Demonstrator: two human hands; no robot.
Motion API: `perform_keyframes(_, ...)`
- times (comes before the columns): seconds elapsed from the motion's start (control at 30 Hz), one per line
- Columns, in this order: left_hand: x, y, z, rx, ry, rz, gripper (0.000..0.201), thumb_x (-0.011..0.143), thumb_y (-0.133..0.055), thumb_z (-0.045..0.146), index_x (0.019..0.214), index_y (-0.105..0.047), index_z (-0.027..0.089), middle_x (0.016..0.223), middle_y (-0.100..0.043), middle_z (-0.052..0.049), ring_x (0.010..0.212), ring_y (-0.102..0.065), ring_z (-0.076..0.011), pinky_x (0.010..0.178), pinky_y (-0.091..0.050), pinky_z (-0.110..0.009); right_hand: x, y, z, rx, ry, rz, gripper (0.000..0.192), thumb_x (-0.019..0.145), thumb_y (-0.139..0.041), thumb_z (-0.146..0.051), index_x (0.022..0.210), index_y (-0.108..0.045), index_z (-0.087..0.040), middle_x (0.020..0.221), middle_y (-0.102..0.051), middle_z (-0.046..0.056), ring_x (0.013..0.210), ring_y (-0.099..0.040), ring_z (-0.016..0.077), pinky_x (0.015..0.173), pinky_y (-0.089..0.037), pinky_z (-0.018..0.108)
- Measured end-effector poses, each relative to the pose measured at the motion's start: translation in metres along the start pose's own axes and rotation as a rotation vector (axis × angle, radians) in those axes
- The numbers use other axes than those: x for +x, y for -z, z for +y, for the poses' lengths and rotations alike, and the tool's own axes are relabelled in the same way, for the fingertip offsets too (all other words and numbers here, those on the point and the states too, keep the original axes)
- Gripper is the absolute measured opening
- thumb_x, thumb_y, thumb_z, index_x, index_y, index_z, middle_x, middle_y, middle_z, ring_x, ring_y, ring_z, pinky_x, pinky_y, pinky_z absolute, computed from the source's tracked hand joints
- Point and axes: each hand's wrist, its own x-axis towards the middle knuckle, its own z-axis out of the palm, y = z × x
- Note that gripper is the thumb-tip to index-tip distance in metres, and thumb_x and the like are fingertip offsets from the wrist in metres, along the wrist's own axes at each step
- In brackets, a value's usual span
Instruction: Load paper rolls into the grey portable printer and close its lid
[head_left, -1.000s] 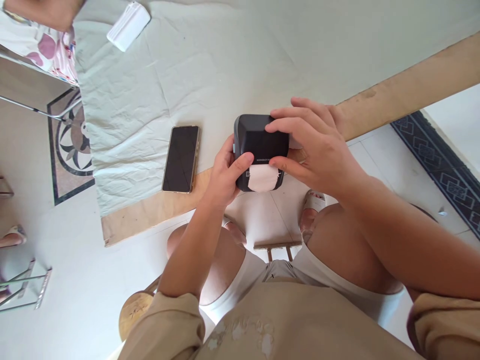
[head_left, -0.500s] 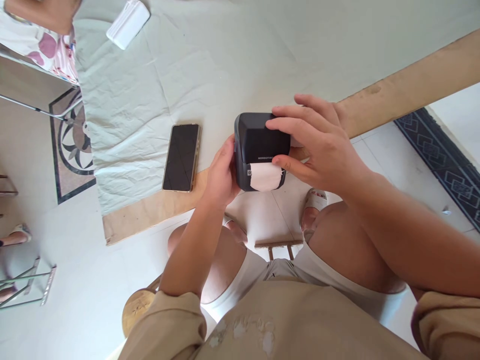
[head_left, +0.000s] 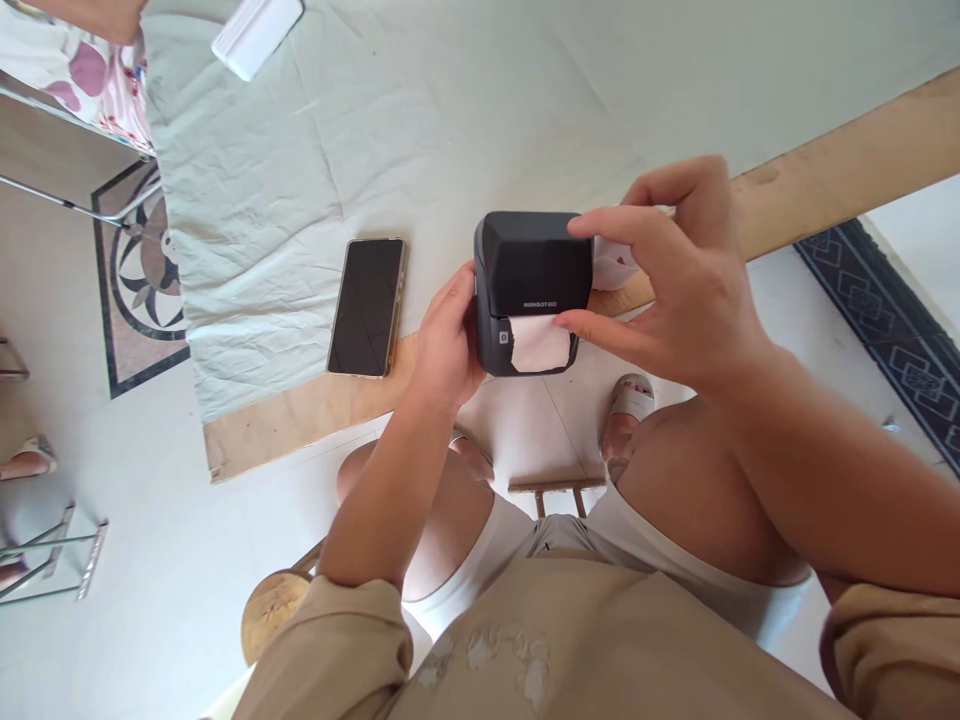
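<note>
Far left, a white case (head_left: 256, 33) lies on the pale cloth (head_left: 420, 110), and a dark phone (head_left: 367, 306) rests face up at the cloth's near edge. Just right of it, the left hand (head_left: 444, 345) clasps the left side of the black label printer (head_left: 529, 290), held at the table's near edge. White paper (head_left: 538, 345) pokes from its slot. The right hand (head_left: 675, 280) pinches that paper with the thumb, fingers curled over the printer's right side.
</note>
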Motion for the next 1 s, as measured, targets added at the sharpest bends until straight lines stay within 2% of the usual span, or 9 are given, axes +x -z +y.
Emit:
perform_keyframes(0.13, -0.002, -0.002, 0.005, -0.062, 0.028, -0.094, 0.040, 0.098, -0.061, 0.062, 0.098, -0.074, 0.024, 0.120, -0.078, -0.002, 0.155, -0.050, -0.0317, 0.114, -0.060, -0.046, 0.001, 0.001, -0.001, 0.041, -0.042, 0.092, 0.033, 0.090, -0.078, -0.049, 0.114, -0.068, -0.029, 0.076, -0.057, 0.000, 0.070, -0.058, 0.0159, 0.067, -0.051, 0.035)
perform_keyframes(0.23, -0.003, 0.002, 0.004, -0.038, -0.021, -0.157, 0.029, 0.095, -0.072, 0.053, 0.108, -0.076, 0.027, 0.130, -0.076, 0.001, 0.157, -0.048, -0.0305, 0.116, -0.059, -0.043, 0.003, 0.000, -0.002, 0.213, -0.148, 0.047, 0.027, 0.087, -0.082, -0.042, 0.106, -0.067, -0.029, 0.058, -0.049, -0.008, 0.050, -0.045, 0.0095, 0.055, -0.045, 0.030)
perform_keyframes(0.33, -0.003, 0.006, 0.003, -0.032, -0.026, -0.180, 0.029, 0.096, -0.072, 0.050, 0.116, -0.076, 0.029, 0.135, -0.074, 0.002, 0.156, -0.049, -0.0301, 0.117, -0.059, -0.041, 0.006, -0.001, -0.003, 0.393, -0.271, -0.020, 0.034, 0.082, -0.087, -0.042, 0.105, -0.066, -0.028, 0.059, -0.054, -0.009, 0.048, -0.048, 0.0086, 0.050, -0.042, 0.027)
perform_keyframes(0.43, -0.003, 0.006, 0.003, -0.016, -0.009, -0.177, 0.035, 0.096, -0.071, 0.055, 0.120, -0.075, 0.030, 0.140, -0.072, 0.001, 0.155, -0.051, -0.0311, 0.115, -0.061, -0.041, 0.010, 0.000, -0.004, 0.467, -0.342, 0.034, 0.034, 0.081, -0.088, -0.044, 0.100, -0.066, -0.026, 0.057, -0.055, -0.008, 0.047, -0.048, 0.0088, 0.047, -0.039, 0.026)
perform_keyframes(0.57, -0.002, 0.004, 0.005, 0.062, 0.000, -0.184, 0.045, 0.093, -0.072, 0.065, 0.121, -0.073, 0.030, 0.137, -0.073, -0.002, 0.151, -0.055, -0.0345, 0.111, -0.063, -0.044, 0.011, 0.001, -0.006, 0.553, -0.364, 0.117, 0.031, 0.079, -0.088, -0.039, 0.094, -0.064, -0.025, 0.054, -0.054, -0.008, 0.043, -0.044, 0.0074, 0.043, -0.033, 0.025)
perform_keyframes(0.73, -0.003, 0.003, 0.006, 0.062, 0.004, -0.175, 0.044, 0.094, -0.071, 0.065, 0.121, -0.071, 0.029, 0.134, -0.073, -0.002, 0.151, -0.054, -0.0332, 0.113, -0.061, -0.043, 0.011, 0.001, -0.008, 0.542, -0.345, 0.053, 0.023, 0.084, -0.081, -0.028, 0.096, -0.062, -0.025, 0.058, -0.056, -0.007, 0.046, -0.049, 0.0079, 0.042, -0.031, 0.023)
perform_keyframes(0.83, -0.003, 0.003, 0.006, 0.043, 0.007, -0.179, 0.042, 0.094, -0.072, 0.062, 0.120, -0.072, 0.029, 0.132, -0.074, -0.002, 0.153, -0.053, -0.0314, 0.117, -0.058, -0.042, 0.013, -0.001, -0.011, 0.550, -0.313, 0.177, 0.019, 0.088, -0.075, -0.022, 0.089, -0.056, -0.023, 0.062, -0.051, -0.007, 0.047, -0.052, 0.0067, 0.042, -0.037, 0.022)
perform_keyframes(0.9, -0.004, 0.003, 0.005, 0.038, -0.001, -0.168, 0.041, 0.094, -0.072, 0.062, 0.120, -0.072, 0.029, 0.129, -0.075, -0.001, 0.154, -0.051, -0.0307, 0.119, -0.057, -0.041, 0.016, -0.001, -0.014, 0.577, -0.291, 0.319, 0.026, 0.091, -0.073, -0.024, 0.081, -0.050, -0.022, 0.067, -0.049, -0.005, 0.054, -0.063, 0.0089, 0.041, -0.042, 0.021)
perform_keyframes(1.0, -0.004, 0.003, 0.006, 0.055, 0.007, -0.151, 0.045, 0.092, -0.073, 0.065, 0.119, -0.072, 0.029, 0.127, -0.076, -0.003, 0.153, -0.053, -0.0329, 0.117, -0.059, -0.043, 0.018, 0.000, -0.017, 0.517, -0.287, 0.376, 0.022, 0.093, -0.071, -0.028, 0.081, -0.053, -0.023, 0.087, -0.069, 0.001, 0.075, -0.075, 0.0136, 0.042, -0.045, 0.021)
